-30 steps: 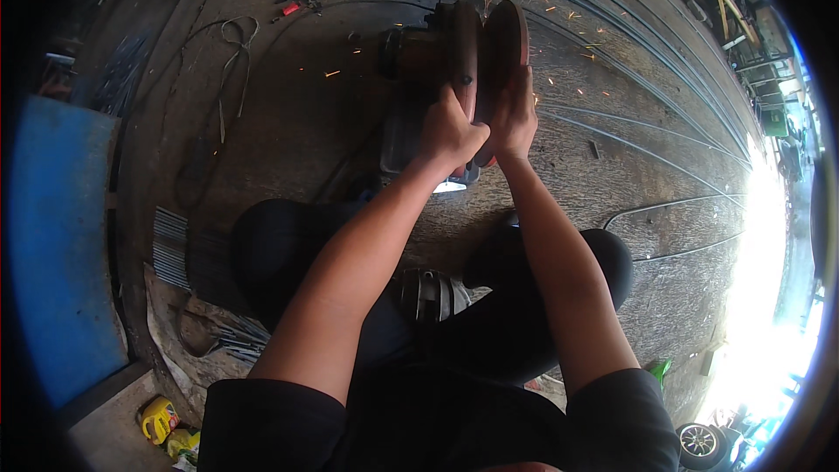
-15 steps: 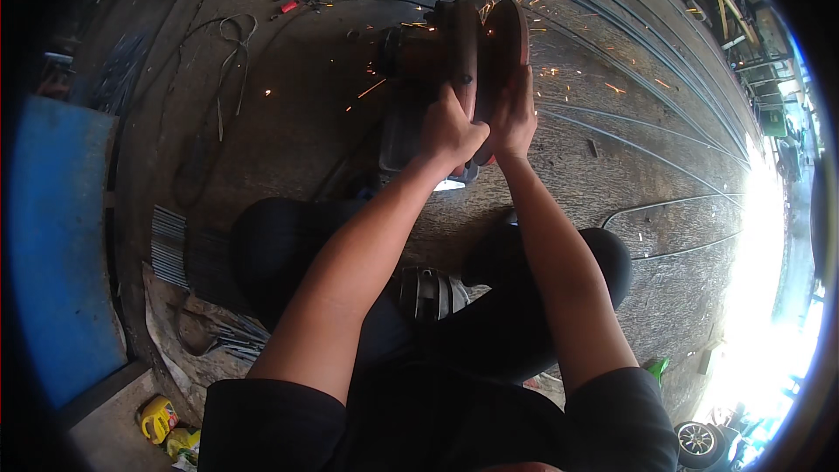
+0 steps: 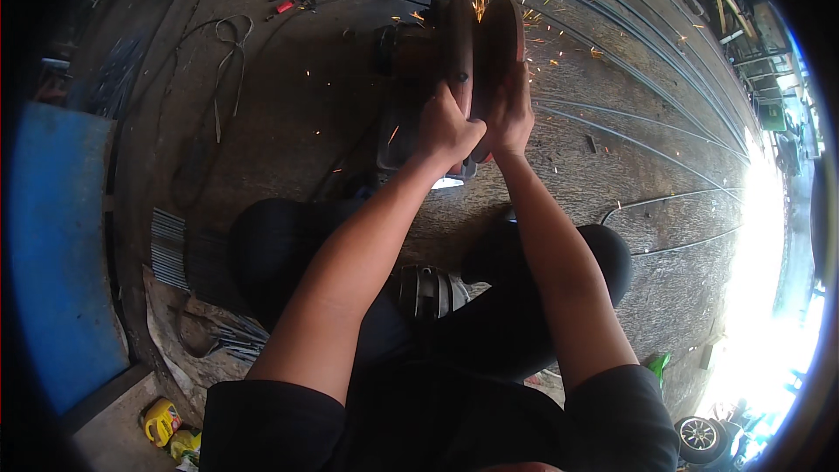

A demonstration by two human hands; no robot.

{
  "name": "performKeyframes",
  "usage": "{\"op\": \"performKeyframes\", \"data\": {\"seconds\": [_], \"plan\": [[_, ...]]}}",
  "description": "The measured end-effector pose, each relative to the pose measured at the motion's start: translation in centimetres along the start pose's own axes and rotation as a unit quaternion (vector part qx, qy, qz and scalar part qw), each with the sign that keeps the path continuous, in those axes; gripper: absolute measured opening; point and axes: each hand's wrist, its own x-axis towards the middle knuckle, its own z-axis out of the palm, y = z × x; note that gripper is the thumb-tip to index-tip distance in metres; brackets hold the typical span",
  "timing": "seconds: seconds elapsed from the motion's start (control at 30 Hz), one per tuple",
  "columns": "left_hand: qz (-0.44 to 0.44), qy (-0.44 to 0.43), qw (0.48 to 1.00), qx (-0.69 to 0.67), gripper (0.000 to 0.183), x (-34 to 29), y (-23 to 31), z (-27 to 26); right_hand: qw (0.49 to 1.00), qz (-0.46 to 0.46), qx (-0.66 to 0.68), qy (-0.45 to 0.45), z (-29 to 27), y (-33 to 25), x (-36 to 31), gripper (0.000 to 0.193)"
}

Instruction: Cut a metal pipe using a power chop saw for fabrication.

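Both my arms reach forward to a dark, motor-driven cutting or grinding machine (image 3: 406, 48) that throws orange sparks. My left hand (image 3: 447, 129) is closed on its reddish-brown curved housing (image 3: 461, 44), thumb pointing right. Just to the right stands a large round disc (image 3: 504, 26) with a reddish edge, seen almost edge-on. My right hand (image 3: 511, 118) holds it from the right, fingers stretched up along its outer side. The thumb and the disc's lower part are partly hidden. Sparks (image 3: 480, 4) fly from the gap between housing and disc.
Long metal rods (image 3: 647, 52) cross the floor behind and to the right. A looped strap (image 3: 232, 61) and a red-handled tool (image 3: 286, 6) lie at the far left. Short rods (image 3: 169, 249) lie left of my knee, near a blue panel (image 3: 65, 253). A ribbed metal part (image 3: 426, 293) sits between my legs.
The sparks at the left of the machine have thinned, while those above the gap rise more steeply. My hands, the housing and the disc appear very slightly further left; both grips are unchanged.
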Motion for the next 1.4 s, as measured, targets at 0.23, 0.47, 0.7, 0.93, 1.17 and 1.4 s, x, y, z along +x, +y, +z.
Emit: {"op": "performKeyframes", "data": {"seconds": [0.23, 0.47, 0.7, 0.93, 1.17, 1.4], "plan": [[-0.02, -0.005, 0.999, 0.025, 0.057, 0.0, 0.0, -0.1, 1.0, -0.007, -0.012, 0.003, 0.1, -0.1, -0.1, 0.047], [-0.04, -0.02, 0.999, 0.004, 0.056, -0.3, 0.8, -0.4, 1.0, 0.005, -0.013, -0.001, 0.0, 0.3, -0.2, 0.046], [-0.034, -0.018, 0.999, 0.002, 0.055, -0.1, 0.0, -0.1, 1.0, 0.017, -0.009, -0.006, 0.2, 0.1, -0.3, 0.046], [-0.043, -0.01, 0.999, 0.015, 0.056, -0.3, 0.3, -0.2, 1.0, 0.023, -0.01, -0.002, 0.1, -0.1, -0.3, 0.047], [-0.042, -0.011, 0.999, 0.027, 0.057, -0.2, 0.0, 0.0, 1.0, 0.008, -0.015, 0.007, 0.2, 0.1, -0.3, 0.047], [-0.027, -0.003, 0.999, 0.021, 0.056, -0.2, -0.1, 0.1, 1.0, 0.006, -0.011, 0.009, 0.2, -0.1, -0.3, 0.048]]}}
